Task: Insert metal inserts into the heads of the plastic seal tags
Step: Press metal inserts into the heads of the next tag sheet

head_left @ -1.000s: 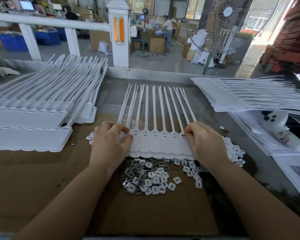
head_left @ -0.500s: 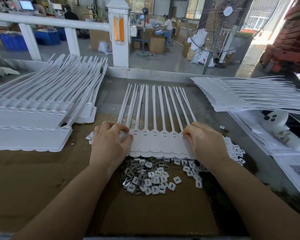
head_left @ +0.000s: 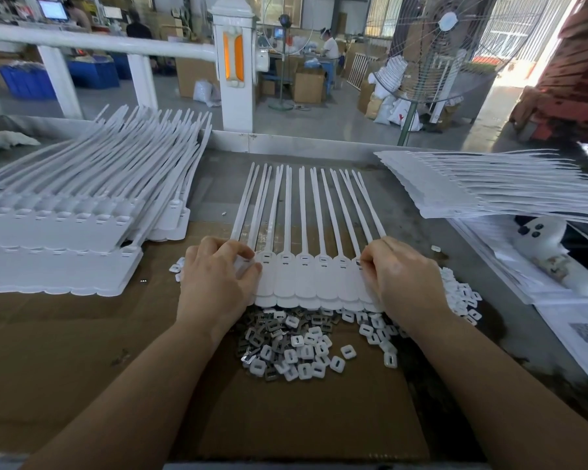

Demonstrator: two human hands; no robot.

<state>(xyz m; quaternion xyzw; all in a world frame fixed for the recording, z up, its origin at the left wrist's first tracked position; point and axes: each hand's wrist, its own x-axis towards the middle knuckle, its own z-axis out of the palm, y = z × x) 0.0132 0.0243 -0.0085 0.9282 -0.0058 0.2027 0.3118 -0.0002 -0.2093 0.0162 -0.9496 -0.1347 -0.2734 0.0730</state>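
While the row of seal tags lies mid-desk on cardboard, left hand rests on its left end, fingers curled, thumb pressing a tag head. Right hand pinches at the rightmost head; insert itself too small to tell. Loose metal inserts piled just nearside of the tags. More tag stacks at left edge.

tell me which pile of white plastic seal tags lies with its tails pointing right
The pile of white plastic seal tags at the table's right edge; the left stack and the middle strip under both hands point away.
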